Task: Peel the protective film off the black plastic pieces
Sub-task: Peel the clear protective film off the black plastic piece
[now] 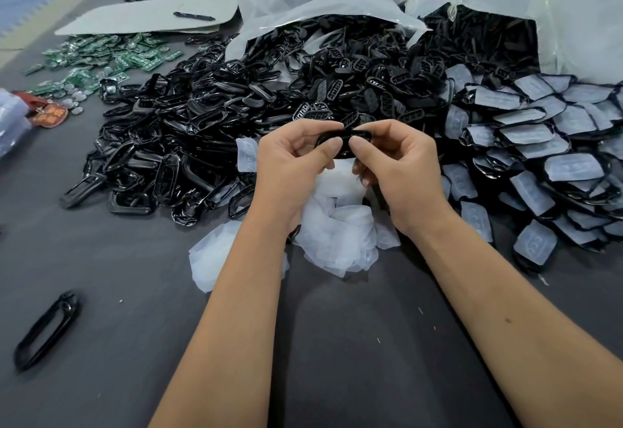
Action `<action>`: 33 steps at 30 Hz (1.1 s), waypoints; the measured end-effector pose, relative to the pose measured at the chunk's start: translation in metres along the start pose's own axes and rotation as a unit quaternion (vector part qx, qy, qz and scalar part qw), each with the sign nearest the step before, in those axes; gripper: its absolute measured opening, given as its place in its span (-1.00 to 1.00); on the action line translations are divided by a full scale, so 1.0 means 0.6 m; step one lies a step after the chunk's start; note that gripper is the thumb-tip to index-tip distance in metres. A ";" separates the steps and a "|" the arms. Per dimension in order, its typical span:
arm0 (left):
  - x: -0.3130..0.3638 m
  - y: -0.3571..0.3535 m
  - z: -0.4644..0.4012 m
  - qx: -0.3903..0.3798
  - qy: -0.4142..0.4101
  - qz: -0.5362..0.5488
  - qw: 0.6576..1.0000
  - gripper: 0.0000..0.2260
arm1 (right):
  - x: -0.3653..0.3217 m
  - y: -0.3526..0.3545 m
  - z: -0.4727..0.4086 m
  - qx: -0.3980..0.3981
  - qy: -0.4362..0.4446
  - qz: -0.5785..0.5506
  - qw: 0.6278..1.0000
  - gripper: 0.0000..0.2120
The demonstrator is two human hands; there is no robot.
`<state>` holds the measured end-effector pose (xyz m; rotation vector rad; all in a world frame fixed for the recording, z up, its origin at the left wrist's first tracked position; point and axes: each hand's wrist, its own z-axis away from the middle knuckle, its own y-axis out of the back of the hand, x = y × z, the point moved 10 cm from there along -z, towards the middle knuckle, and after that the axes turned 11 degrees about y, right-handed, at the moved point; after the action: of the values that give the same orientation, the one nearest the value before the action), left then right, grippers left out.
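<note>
Both hands, left hand (296, 154) and right hand (397, 161), pinch 1 glossy black oval plastic piece (344, 142), apparently seeking a film edge to lift next.

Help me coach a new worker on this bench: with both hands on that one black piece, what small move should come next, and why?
Probably drop it on the bare-frame pile. The left hand and right hand pinch the black piece, which shows no pale film; peeled film lies below, and filmed pieces wait to the right.
</note>
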<state>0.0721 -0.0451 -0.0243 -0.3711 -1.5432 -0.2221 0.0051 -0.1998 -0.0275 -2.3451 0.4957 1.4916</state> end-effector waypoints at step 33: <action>-0.005 -0.016 0.004 -0.031 0.029 0.059 0.997 -0.83 | 0.001 0.017 -0.004 0.045 0.021 -0.008 0.999 -0.80</action>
<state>0.0663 -0.0536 -0.0264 -0.5001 -1.4544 -0.1874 0.0023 -0.2100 -0.0278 -2.3093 0.5423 1.3861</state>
